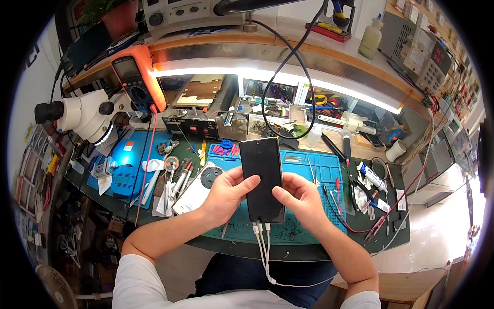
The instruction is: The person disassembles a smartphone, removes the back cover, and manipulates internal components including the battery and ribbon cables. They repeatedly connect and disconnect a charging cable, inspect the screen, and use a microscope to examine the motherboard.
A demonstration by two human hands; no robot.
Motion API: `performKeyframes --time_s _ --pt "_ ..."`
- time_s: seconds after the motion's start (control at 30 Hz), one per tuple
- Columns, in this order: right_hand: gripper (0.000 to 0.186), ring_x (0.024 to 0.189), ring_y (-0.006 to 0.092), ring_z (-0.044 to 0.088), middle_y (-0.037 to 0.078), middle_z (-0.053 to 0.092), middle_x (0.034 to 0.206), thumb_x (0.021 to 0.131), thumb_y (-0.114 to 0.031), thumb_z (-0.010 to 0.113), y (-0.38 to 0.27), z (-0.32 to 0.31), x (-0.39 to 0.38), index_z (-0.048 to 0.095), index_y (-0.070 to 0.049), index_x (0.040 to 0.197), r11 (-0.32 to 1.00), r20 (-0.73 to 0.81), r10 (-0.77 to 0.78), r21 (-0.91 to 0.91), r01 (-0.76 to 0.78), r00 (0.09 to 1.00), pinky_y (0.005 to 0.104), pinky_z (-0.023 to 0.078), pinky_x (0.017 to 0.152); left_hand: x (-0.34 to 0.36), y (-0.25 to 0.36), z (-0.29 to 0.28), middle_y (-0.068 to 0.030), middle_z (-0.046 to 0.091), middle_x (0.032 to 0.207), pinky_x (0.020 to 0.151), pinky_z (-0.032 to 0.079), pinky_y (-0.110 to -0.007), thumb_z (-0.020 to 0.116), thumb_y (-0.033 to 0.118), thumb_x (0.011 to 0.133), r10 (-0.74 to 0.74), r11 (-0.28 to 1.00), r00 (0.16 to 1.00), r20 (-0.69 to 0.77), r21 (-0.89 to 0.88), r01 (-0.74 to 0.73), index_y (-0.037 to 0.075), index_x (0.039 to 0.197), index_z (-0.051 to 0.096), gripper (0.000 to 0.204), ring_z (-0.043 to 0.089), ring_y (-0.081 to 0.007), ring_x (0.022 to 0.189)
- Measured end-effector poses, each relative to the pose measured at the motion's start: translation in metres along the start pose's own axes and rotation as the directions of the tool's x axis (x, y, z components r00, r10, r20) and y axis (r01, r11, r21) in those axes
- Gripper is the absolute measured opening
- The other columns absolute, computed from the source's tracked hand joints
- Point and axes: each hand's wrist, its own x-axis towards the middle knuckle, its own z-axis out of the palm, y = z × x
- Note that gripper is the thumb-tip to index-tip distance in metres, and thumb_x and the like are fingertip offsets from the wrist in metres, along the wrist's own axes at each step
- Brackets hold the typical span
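A black smartphone (261, 198) with a dark screen is held upright above the workbench. My left hand (228, 191) grips its left edge, with the thumb lying over the screen. On the opposite edge my right hand (302, 200) is closed round the phone, its thumb at the screen's side. White charging cables (267, 257) with several plugs hang at the phone's lower edge; whether one is plugged in I cannot tell. Beneath the hands lies a blue-green repair mat (309, 234). A pale flat panel with a dark round part (191, 198) rests beside my left hand.
A microscope (85, 116) and an orange multimeter (138, 80) stand at the left. Pliers (362, 191), a white tube (372, 176) and probe leads lie at the right. A lit shelf (278, 46) spans the back, with a looped black cable (288, 67) hanging before it.
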Motion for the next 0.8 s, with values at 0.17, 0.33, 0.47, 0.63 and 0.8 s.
performKeyframes --time_s 0.17,0.33,0.47,0.63,0.8 --pt "0.036 0.108 0.0121 0.059 0.004 0.06 0.117 0.095 -0.015 0.069 -0.001 -0.004 -0.003 0.059 0.0 0.126 0.985 0.09 -0.09 -0.137 0.102 0.992 0.0273 0.05 0.091 0.004 -0.001 0.003 -0.0097 0.065 0.123 0.101 0.05 -0.041 0.063 0.022 0.098 -0.044 0.999 0.999 0.018 -0.031 0.045 0.002 0.13 0.053 0.039 0.064 -0.0221 0.112" --pt "0.052 0.121 0.0161 0.052 0.007 0.052 0.125 0.102 -0.029 0.058 0.013 0.002 -0.002 0.043 -0.007 0.147 0.953 0.143 -0.234 -0.163 0.256 0.962 0.0296 0.047 0.098 0.005 -0.005 -0.005 -0.007 0.067 0.117 0.094 0.055 -0.036 0.06 0.018 0.101 -0.043 0.988 0.999 -0.005 -0.146 0.042 0.003 0.124 0.057 0.028 0.066 -0.0179 0.106" --pt "0.061 0.129 0.0145 0.045 0.007 0.046 0.137 0.107 -0.039 0.044 0.011 0.002 -0.005 0.025 -0.01 0.157 0.997 0.25 -0.08 0.024 0.077 0.965 0.0282 0.044 0.1 0.006 -0.004 -0.004 -0.007 0.067 0.115 0.092 0.056 -0.037 0.06 0.018 0.1 0.005 0.988 1.0 0.012 -0.155 -0.003 0.004 0.121 0.057 0.025 0.067 -0.0179 0.104" --pt "0.063 0.099 0.008 0.048 0.004 0.035 0.153 0.109 -0.04 0.037 0.011 0.0 -0.006 0.015 -0.013 0.161 0.997 0.329 -0.033 -0.051 0.053 0.944 0.0215 0.042 0.082 0.008 -0.004 -0.001 -0.0068 0.066 0.114 0.083 0.057 -0.034 0.06 0.021 0.101 0.079 0.992 0.994 0.078 -0.104 -0.071 0.006 0.13 0.054 0.034 0.067 -0.0171 0.101" --pt "0.064 0.108 0.0129 0.055 0.006 0.042 0.148 0.105 -0.028 0.05 0.017 0.006 -0.008 0.019 -0.016 0.16 0.987 0.317 -0.158 0.071 0.142 0.935 0.028 0.049 0.083 0.009 -0.002 -0.004 -0.0053 0.062 0.121 0.091 0.05 -0.031 0.063 0.024 0.099 0.147 0.959 0.985 0.085 0.232 -0.163 0.002 0.137 0.052 0.045 0.061 -0.0143 0.107"
